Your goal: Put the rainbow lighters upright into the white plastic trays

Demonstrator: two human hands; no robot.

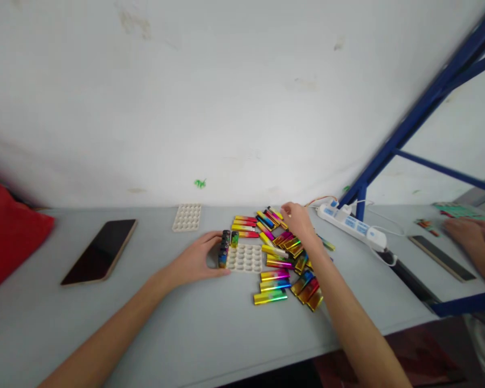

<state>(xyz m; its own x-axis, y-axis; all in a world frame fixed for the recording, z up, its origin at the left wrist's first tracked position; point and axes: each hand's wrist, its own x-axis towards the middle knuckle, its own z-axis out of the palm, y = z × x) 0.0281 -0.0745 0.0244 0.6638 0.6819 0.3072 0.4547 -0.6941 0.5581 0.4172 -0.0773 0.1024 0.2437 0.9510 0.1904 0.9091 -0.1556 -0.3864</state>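
Note:
My left hand [200, 258] is wrapped around the left end of a white holed tray [250, 258], thumb at the front and fingers at the back. A row of dark-topped shiny tubes [223, 250] stands upright along that end, with one more upright tube [235, 238] beside it at the back. Many metallic tubes in yellow, pink, blue and green [275, 285] lie loose to the tray's right. At the back of this pile is my right hand [297, 220], its fingers bent together and pointing down. What its fingertips hold is hidden.
A second white holed tray [187, 217] lies near the wall. Left are a phone [101, 253] and a red bag [12, 231]. On the right, a white power strip [351, 224] lies by a blue metal frame [412, 124]; beyond it are another person's hands [469, 237].

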